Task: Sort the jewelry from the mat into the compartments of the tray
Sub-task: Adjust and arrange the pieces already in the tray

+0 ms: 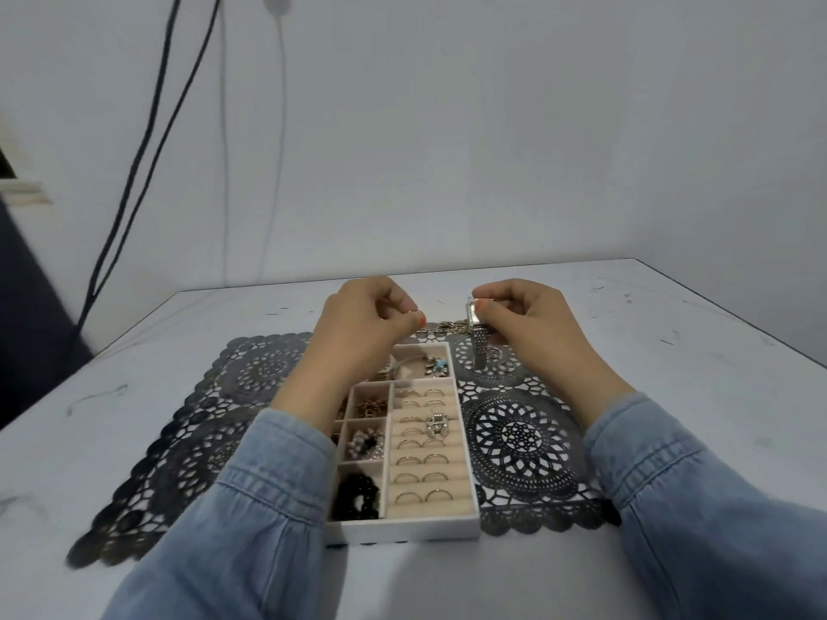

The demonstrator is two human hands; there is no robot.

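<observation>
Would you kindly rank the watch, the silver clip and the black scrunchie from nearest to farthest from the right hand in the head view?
1. Watch: pinched in the right hand itself.
2. Silver clip: on the ring rows, midway down the tray.
3. Black scrunchie: near compartment, left of those rows.

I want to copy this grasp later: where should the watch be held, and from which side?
Pinch the watch by its rigid rectangular case, coming from the right, as the right hand does now. The strap hangs limp below the case, so gripping it would probably let the case swing.
</observation>
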